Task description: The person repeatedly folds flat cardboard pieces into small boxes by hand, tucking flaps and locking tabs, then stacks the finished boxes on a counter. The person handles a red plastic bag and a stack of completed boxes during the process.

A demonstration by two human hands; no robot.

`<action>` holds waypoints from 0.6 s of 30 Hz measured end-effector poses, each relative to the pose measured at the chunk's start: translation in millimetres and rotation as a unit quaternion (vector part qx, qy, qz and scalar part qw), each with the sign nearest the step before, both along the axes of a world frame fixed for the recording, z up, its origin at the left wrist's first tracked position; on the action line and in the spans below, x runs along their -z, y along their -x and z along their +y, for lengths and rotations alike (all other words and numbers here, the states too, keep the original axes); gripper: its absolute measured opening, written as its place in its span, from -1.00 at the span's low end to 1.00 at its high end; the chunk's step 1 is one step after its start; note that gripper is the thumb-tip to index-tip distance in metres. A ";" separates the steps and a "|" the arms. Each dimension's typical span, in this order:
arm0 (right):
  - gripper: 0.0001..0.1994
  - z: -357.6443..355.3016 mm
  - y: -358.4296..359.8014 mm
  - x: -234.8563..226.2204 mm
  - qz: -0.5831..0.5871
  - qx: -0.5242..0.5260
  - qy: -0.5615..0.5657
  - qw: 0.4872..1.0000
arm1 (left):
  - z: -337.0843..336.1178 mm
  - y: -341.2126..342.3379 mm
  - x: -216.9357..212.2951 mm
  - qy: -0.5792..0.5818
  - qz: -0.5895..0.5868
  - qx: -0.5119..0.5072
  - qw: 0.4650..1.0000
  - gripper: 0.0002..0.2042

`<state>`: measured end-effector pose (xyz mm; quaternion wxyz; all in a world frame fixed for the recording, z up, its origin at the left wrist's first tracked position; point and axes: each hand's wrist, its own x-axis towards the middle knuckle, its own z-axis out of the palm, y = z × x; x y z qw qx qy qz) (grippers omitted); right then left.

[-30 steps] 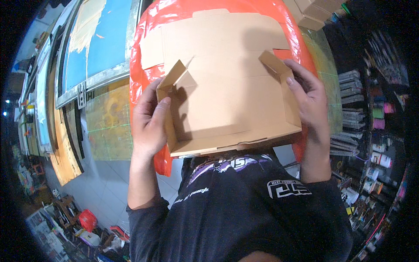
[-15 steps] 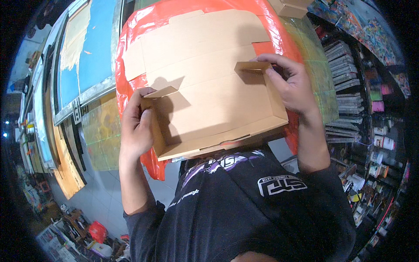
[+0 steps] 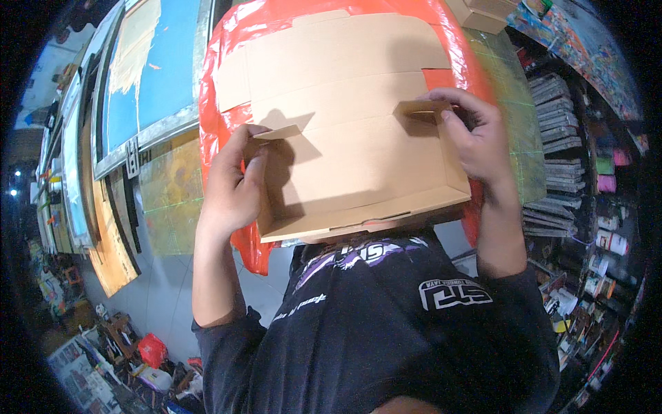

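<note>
A brown cardboard box (image 3: pixel 348 162), partly folded up, lies in front of me with its lid panel stretched out flat on the far side. Its near wall and both side walls stand upright. At the left side wall, my left hand (image 3: pixel 238 183) pinches the far corner, where a small flap (image 3: pixel 281 132) bends inward. My right hand (image 3: pixel 476 138) grips the right side wall the same way, thumb outside, beside another inward flap (image 3: pixel 417 107). Fingertips of both hands are partly hidden behind the cardboard. Beneath the box spreads a shiny red plastic sheet (image 3: pixel 231 72).
Framed screens with a blue surface (image 3: pixel 165 62) lean at the left. A wooden board (image 3: pixel 114 252) juts out below them. Stacked grey slats (image 3: pixel 558 127) and shelves of small containers (image 3: pixel 610 241) line the right. More cardboard boxes (image 3: pixel 483 14) sit at the far right.
The whole view has shifted, so the scene sits slightly further right. Both hands keep their hold on the box's side walls, and the flaps stay folded inward.
</note>
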<state>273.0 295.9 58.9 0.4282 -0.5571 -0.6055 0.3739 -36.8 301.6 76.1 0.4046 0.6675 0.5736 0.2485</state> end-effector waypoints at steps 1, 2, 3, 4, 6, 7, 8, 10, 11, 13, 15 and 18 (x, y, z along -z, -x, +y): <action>-0.74 -1.6 1.8 0.5 0.004 0.020 -0.002 1.000 | 0.4 -1.8 0.1 -0.024 0.013 0.008 1.000 -0.75; -0.72 -2.2 3.2 1.0 0.008 0.041 -0.004 0.999 | 0.8 -2.3 0.6 -0.049 0.025 0.016 0.998 -0.75; -0.72 -2.0 3.9 1.3 0.012 0.036 -0.008 0.999 | 1.3 -0.9 2.7 -0.021 0.020 0.005 1.000 -0.73; -0.72 -1.8 3.2 0.7 0.013 0.032 -0.013 0.999 | 2.0 -0.1 1.5 -0.013 0.031 0.011 0.999 -0.72; -0.72 -1.2 1.6 1.6 0.021 0.024 -0.014 0.999 | 3.4 1.8 -1.4 0.004 0.051 0.026 0.998 -0.71; -0.73 -0.3 0.1 3.3 0.027 0.018 -0.011 0.999 | 3.8 2.8 0.3 -0.009 0.052 0.030 0.998 -0.71; -0.73 0.3 -0.8 4.2 0.033 0.013 -0.008 0.999 | 4.0 4.3 4.0 -0.021 0.053 0.034 0.998 -0.70; -0.73 0.7 -1.8 3.4 0.000 0.009 -0.029 1.000 | 4.5 4.9 4.7 -0.060 0.083 0.050 0.994 -0.69; -0.73 0.8 -2.1 2.7 -0.016 0.008 -0.039 0.999 | 4.9 4.6 2.1 -0.085 0.112 0.062 0.988 -0.69; -0.73 0.9 -0.8 -2.3 -0.059 0.003 -0.044 0.997 | 6.7 2.8 -6.6 -0.102 0.169 0.084 0.977 -0.69; -0.73 1.0 -0.2 -4.1 -0.093 0.001 -0.053 0.994 | 10.5 -0.4 -18.8 -0.084 0.226 0.106 0.965 -0.69; -0.74 1.7 -2.5 -5.1 -0.128 -0.004 -0.066 0.990 | 18.4 -6.7 -26.1 -0.054 0.259 0.115 0.958 -0.68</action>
